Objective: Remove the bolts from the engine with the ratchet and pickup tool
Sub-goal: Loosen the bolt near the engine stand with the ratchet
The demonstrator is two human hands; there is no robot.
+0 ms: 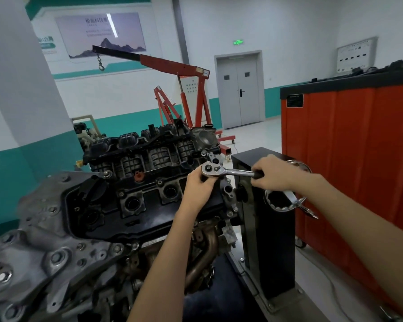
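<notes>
Holds a shiny chrome ratchet level at frame centre, over the black engine. Curls the left hand under its round head; wraps the right hand round its dark grip.

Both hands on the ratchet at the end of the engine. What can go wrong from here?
1. The right hand grips the ratchet handle just in front of the chrome handwheel. If the ratchet slips, the knuckles may hit it.
2. The left hand curls under the ratchet head and hides the socket, so a tilted seat could go unnoticed.
3. Open plug wells sit nearby in the engine. Anything loosened could drop in.
</notes>
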